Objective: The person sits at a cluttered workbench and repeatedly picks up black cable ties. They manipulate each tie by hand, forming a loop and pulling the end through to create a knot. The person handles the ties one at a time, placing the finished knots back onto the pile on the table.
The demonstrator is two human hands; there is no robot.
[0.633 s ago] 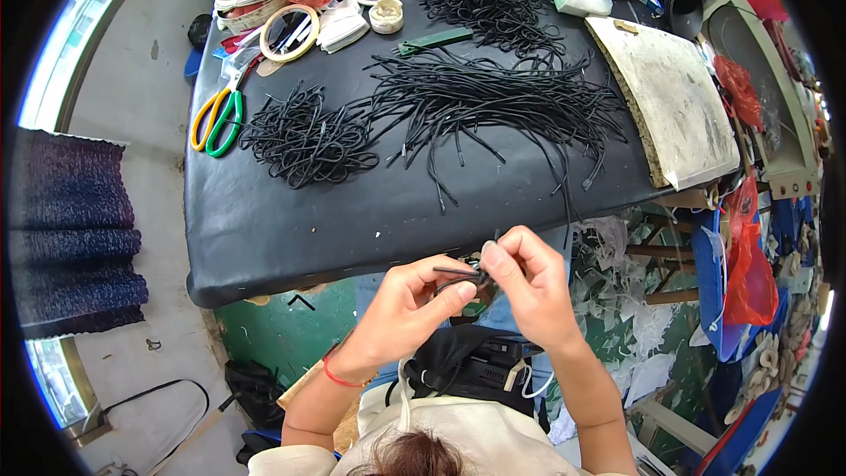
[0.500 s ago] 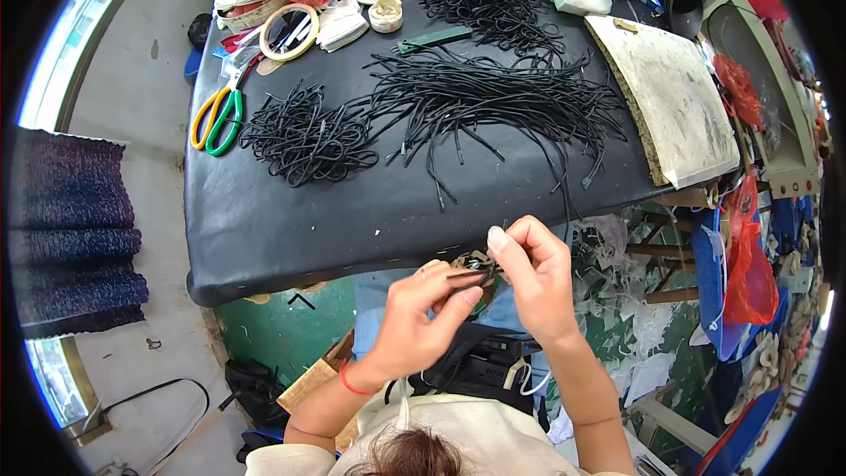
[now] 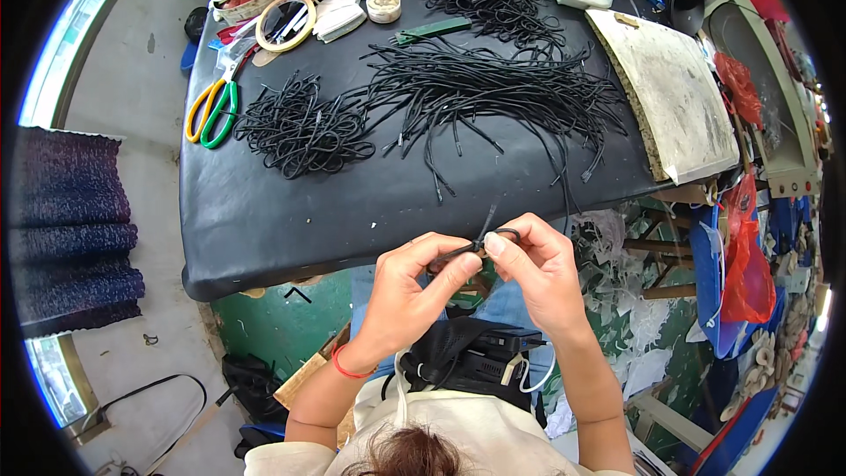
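A black cord (image 3: 455,253) is pinched between my two hands, just off the near edge of the table. It bends into a loop, and a short end points up past the fingers. My left hand (image 3: 419,282) grips it between thumb and forefinger. Thumb to thumb with it, my right hand (image 3: 536,267) pinches the cord where its parts cross. Beyond my hands, a wide bundle of black cords (image 3: 493,92) lies on the table, with loose ends toward me. Left of that bundle is a tangled pile of looped black cords (image 3: 300,130).
Scissors with yellow and green handles (image 3: 214,113) lie at the table's left. Tape rings (image 3: 286,23), a small round tub (image 3: 383,5) and a green strip (image 3: 434,31) sit at the back. A worn board (image 3: 665,92) rests at the right. Scraps (image 3: 648,317) litter the floor.
My hands have come closer together, thumbs now nearly meeting. The cord now shows a clear loop and an upward end. My view has shifted slightly.
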